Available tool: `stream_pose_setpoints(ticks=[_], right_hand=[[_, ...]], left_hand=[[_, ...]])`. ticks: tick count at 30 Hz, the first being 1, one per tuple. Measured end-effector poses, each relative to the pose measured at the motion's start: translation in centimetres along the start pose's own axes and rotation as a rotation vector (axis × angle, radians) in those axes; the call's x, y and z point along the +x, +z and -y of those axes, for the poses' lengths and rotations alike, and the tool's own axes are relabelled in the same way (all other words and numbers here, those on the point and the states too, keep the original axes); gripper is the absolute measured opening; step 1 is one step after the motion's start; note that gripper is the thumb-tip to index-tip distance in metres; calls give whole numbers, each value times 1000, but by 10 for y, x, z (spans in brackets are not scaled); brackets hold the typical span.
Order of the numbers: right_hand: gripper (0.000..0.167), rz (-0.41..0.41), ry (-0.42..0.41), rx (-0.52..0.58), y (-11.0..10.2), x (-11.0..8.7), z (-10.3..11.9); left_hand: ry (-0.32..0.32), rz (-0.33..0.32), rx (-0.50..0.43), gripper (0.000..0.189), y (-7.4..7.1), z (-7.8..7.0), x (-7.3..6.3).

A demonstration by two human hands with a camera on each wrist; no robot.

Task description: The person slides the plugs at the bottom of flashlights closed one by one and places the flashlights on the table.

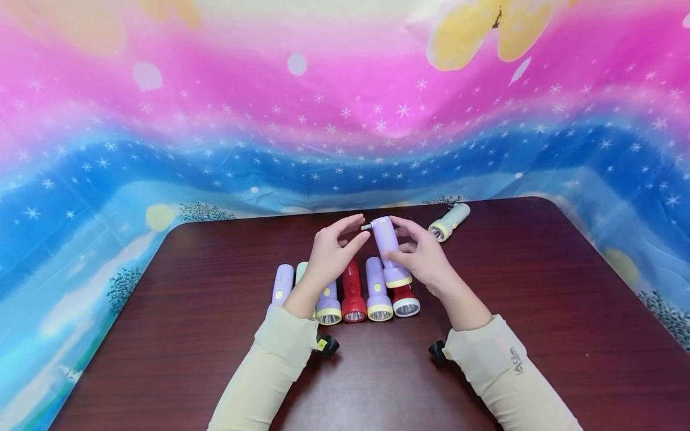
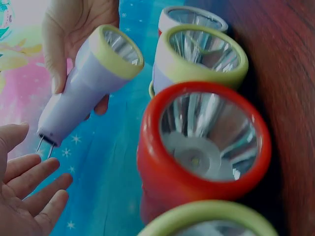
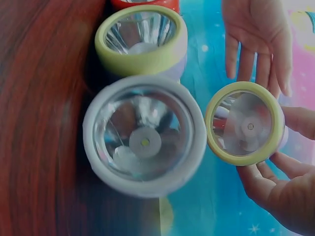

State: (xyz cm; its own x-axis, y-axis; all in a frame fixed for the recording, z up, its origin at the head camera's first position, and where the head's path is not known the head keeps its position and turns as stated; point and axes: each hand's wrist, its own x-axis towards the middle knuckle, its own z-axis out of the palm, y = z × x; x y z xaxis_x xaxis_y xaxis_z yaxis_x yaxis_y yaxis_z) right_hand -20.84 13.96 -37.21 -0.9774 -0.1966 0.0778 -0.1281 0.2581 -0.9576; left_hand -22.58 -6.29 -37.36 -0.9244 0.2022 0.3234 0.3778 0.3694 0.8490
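Observation:
My right hand (image 1: pixel 426 254) grips a purple flashlight (image 1: pixel 385 239) with a yellow rim, held tilted above the row on the table, its lens end lower and toward me. Two metal plug prongs (image 2: pixel 45 146) stick out of its tail end. Close to the prongs, my left hand (image 1: pixel 331 251) has its fingers spread and relaxed, holding nothing; the left wrist view shows a small gap between fingertips and prongs. Under the held flashlight lies a red flashlight (image 1: pixel 406 306) with a white rim. Beside that lie a purple flashlight (image 1: pixel 379 293) and a red flashlight (image 1: pixel 353 293).
Further left in the row are another purple flashlight (image 1: pixel 329 308), a pale green one (image 1: pixel 300 272) mostly hidden by my left arm, and a purple one (image 1: pixel 283 284). A separate pale green flashlight (image 1: pixel 451 221) lies near the far edge of the dark wooden table (image 1: pixel 539 287). A patterned cloth (image 1: pixel 345 126) hangs behind.

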Motion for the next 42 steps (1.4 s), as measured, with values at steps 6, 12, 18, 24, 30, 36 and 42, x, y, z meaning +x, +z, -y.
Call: stream_pose_setpoints(ticks=[6, 12, 18, 24, 30, 36, 42], right_hand=[[69, 5, -18, 28, 6, 1, -1], [69, -4, -32, 48, 10, -1, 1], [68, -11, -44, 48, 15, -1, 4], [68, -23, -45, 18, 19, 1, 6], [70, -20, 3, 1, 24, -3, -1], [70, -38, 7, -5, 24, -3, -2], [69, -30, -12, -16, 20, -2, 3]], left_hand=[[23, 23, -39, 42, 5, 0, 0], [37, -12, -89, 40, 9, 3, 2], [38, -65, -118, 38, 10, 4, 3], [51, -88, -103, 37, 7, 1, 2], [9, -90, -78, 34, 9, 8, -5], [17, -80, -85, 34, 11, 9, -3], [15, -97, -106, 34, 10, 4, -1]])
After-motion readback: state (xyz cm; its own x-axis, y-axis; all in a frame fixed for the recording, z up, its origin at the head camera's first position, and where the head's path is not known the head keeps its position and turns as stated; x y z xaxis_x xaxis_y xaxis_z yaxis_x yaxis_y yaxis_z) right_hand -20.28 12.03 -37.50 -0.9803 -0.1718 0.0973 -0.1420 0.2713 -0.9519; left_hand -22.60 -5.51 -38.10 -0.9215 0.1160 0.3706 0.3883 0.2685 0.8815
